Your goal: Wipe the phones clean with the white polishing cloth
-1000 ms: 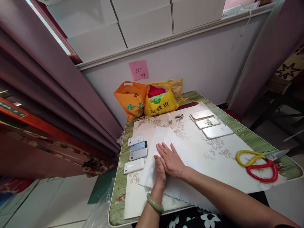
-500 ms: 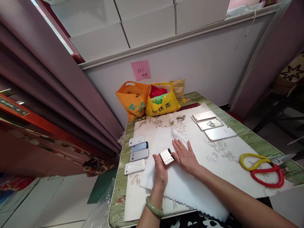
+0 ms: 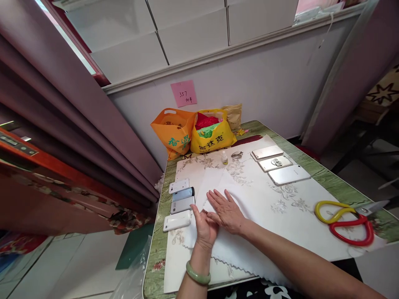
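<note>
A white cloth (image 3: 218, 176) with a scalloped edge is spread on the table in front of me, with part of it folded over. My right hand (image 3: 229, 212) lies on the fold, fingers stretched out and slightly spread. Palm up, my left hand (image 3: 205, 227) is at the cloth's left, its thumb raised and its fingers curled under my right hand. The small keypad phone seen in my left hand just before is now covered by the cloth and my right hand.
At left lie several phones, among them a white phone (image 3: 177, 221); more lie at right, including a silver phone (image 3: 289, 175). Large scissors (image 3: 350, 219) rest near the right edge. A small bottle (image 3: 225, 158), an orange bag (image 3: 174, 133) and a yellow bag (image 3: 213, 137) stand behind.
My right hand has moved left, bringing the cloth over the keypad phone, which has gone out of sight. My left hand has shifted slightly left.
</note>
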`<state>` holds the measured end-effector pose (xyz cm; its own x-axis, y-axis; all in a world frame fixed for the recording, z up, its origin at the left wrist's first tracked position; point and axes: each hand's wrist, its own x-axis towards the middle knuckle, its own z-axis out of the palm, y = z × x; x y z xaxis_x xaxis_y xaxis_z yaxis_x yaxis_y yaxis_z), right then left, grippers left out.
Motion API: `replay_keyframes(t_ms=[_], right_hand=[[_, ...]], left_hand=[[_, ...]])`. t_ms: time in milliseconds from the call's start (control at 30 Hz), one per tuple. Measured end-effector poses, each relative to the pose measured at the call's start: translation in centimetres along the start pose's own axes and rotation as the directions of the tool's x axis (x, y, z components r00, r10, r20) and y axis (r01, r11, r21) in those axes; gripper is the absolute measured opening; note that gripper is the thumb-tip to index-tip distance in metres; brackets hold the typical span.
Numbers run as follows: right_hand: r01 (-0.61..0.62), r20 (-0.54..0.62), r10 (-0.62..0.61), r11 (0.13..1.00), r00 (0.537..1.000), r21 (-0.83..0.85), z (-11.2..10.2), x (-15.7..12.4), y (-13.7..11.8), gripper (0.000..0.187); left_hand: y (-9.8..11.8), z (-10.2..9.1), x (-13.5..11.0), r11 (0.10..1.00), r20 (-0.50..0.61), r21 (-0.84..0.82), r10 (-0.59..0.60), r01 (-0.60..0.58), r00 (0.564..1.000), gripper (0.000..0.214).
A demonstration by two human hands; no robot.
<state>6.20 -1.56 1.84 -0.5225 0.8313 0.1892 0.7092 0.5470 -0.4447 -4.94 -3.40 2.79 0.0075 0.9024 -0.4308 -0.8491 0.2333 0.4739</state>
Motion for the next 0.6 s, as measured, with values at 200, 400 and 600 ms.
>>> replay_keyframes(t_ms=[200, 400, 600], right_hand=[[-0.01, 0.019, 0.006, 0.976, 1.0, 0.216, -1.3, 0.2, 0.9, 0.061], [-0.01, -0.339, 0.116, 0.954, 0.934, 0.299, -2.1, -0.9, 3.6, 0.039], [0.1, -0.206, -0.112, 0.993, 0.972, -0.066, -0.2, -2.1, 3.1, 0.053]], left_hand=[[-0.5, -0.1, 0.1, 0.997, 0.039, 0.07, 0.036, -0.039, 0.999, 0.045], [-1.0, -0.4, 0.6, 0.984, -0.048, 0.157, 0.09, -0.082, 0.995, 0.041], [-0.8, 0.2, 0.4, 0.989, -0.044, 0.089, 0.12, -0.116, 0.992, 0.048]])
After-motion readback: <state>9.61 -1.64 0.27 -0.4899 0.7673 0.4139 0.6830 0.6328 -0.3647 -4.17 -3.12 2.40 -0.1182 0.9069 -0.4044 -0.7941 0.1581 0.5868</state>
